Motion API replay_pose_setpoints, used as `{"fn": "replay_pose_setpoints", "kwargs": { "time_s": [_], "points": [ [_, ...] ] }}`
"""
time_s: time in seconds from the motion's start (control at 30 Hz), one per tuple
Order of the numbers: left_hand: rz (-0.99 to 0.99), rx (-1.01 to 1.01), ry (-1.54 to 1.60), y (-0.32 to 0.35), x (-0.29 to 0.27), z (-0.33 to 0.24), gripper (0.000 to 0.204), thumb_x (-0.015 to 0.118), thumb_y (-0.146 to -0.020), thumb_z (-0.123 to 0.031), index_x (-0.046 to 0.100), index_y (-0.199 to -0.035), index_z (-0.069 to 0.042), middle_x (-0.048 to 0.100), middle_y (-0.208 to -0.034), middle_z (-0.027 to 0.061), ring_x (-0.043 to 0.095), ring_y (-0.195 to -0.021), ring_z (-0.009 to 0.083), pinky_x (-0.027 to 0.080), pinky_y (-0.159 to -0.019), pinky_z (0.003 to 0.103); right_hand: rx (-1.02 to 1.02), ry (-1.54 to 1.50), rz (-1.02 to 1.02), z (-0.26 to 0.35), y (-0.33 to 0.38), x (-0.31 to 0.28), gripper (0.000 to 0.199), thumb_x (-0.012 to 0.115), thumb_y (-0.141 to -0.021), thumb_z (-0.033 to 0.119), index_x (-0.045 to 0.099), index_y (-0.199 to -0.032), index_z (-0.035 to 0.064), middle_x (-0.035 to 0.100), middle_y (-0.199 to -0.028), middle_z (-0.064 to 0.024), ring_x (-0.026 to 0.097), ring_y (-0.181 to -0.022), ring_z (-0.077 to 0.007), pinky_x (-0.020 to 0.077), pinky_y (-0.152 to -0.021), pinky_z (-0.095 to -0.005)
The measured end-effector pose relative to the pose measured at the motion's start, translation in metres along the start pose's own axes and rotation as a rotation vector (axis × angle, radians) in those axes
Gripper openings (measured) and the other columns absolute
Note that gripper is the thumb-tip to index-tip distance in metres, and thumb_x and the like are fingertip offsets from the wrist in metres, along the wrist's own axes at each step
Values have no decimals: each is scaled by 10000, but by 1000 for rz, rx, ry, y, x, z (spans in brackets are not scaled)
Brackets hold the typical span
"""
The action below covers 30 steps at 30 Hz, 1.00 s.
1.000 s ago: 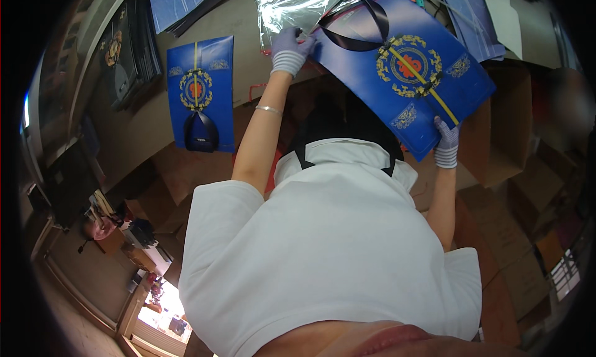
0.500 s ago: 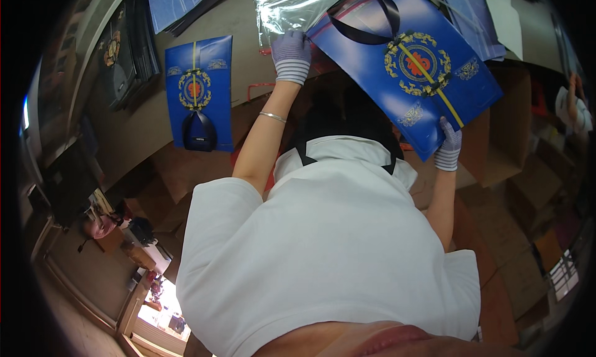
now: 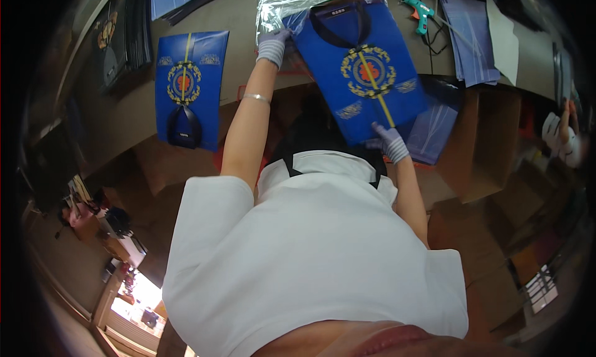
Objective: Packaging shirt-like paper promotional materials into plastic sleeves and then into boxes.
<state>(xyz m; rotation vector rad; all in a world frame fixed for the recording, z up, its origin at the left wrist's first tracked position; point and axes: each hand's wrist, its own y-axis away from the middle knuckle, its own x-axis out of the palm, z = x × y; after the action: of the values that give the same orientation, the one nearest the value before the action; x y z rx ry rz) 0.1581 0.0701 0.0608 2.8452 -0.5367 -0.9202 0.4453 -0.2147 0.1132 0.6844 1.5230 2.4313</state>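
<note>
We judge the blue bag (image 3: 355,53) light, stiffish, best edge-held; our right hand (image 3: 391,142) pinches its lower edge; whether our left hand (image 3: 273,45) grips, we cannot tell.

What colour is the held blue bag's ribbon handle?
The ribbon handle is black, showing best in the head view.

A bluish sheet (image 3: 436,124) lies partly hidden behind the blue bag (image 3: 367,71), above which clear film (image 3: 282,6) leaves the frame.
</note>
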Motion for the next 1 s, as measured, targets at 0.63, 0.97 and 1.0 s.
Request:
{"fn": "replay_pose_setpoints", "kwargs": {
  "time_s": [0.63,0.97,1.0],
  "points": [
    [-182,-517,435,-31,-3,25,240,634,-782,-122,610,-987,1,632,-851,75,591,-699,156,537,-598,293,-1467,2008,-37,216,-134,173,169,558,-763,148,578,-931,135,598,-904,-59,569,-877,-239,451,-766,-373],
    [-194,-537,633,-27,-7,0,271,643,-770,-79,577,-999,50,621,-901,104,609,-781,183,560,-641,316,-964,1346,-693,306,-187,74,328,548,-774,350,620,-986,111,608,-1001,-127,570,-930,-316,462,-802,-355],
    [-192,-536,623,-26,-9,-4,271,643,-770,-79,577,-999,50,621,-901,104,609,-781,183,560,-641,316,-877,1394,-739,307,-187,79,336,543,-769,357,637,-947,88,609,-973,-147,565,-916,-336,454,-804,-355]
  ]
}}
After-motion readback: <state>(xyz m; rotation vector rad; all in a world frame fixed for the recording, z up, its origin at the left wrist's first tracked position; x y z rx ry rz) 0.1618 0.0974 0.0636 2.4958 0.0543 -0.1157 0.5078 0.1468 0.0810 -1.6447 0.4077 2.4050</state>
